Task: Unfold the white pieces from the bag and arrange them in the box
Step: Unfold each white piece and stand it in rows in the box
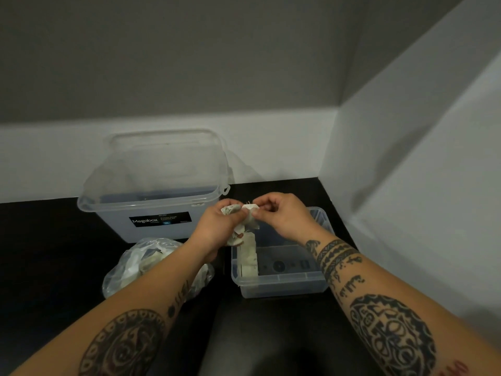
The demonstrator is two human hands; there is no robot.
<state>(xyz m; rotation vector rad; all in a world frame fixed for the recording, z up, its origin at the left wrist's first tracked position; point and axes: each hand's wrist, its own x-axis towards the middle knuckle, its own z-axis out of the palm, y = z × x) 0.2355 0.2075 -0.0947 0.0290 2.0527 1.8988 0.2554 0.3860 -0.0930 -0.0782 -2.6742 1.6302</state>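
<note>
Left hand (221,226) and right hand (284,215) hold one crumpled piece (245,225) over the box (282,279), fingers (264,202) pinching opposite edges, probably to spread it before laying it inside.

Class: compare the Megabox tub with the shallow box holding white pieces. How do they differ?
The Megabox tub is taller and bigger than the shallow box. The tub bears a dark label; the shallow box's front shows none. Both are clear plastic.
</note>
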